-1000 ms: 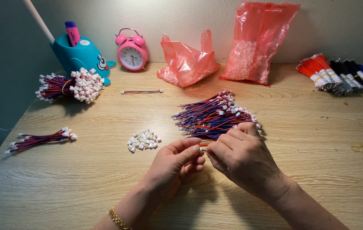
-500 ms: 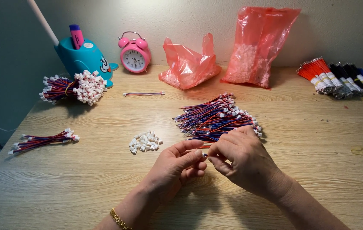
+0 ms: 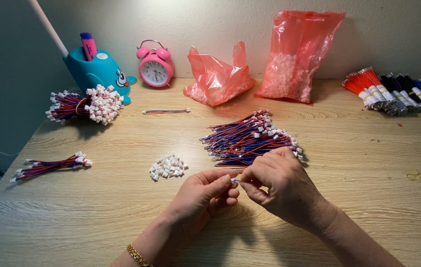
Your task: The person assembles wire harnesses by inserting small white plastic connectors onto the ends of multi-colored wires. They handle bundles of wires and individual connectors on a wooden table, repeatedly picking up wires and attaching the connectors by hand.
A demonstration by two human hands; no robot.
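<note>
- Two hands meet low in the middle of the wooden surface (image 3: 349, 198), fingertips pinched together on one tiny white connector (image 3: 234, 181) held just above the wood.
- The left hand (image 3: 203, 198) has its grip closed narrow, thumb and forefinger on the connector; a gold bracelet (image 3: 136, 255) sits on that wrist.
- The right hand (image 3: 279, 185) pinches the same spot from the other side, its grip also tight; what it holds beyond that is too small to tell.
- Just behind the right hand lies a large loose pile of red-and-blue wires (image 3: 247, 138) with white ends.
- Near the left hand, a small heap of white connectors (image 3: 168, 166) lies on the wood.
- Farther left lies a thin wire bundle (image 3: 49, 166); behind it, a fat tied bundle (image 3: 84, 105) rests beside a teal pen holder (image 3: 96, 73).
- A single wire (image 3: 166, 111) lies apart, in front of a pink alarm clock (image 3: 155, 66).
- Two pink plastic bags (image 3: 255, 64) lean at the wall.
- At the far right lie red, black and blue wire bunches (image 3: 398, 91).
</note>
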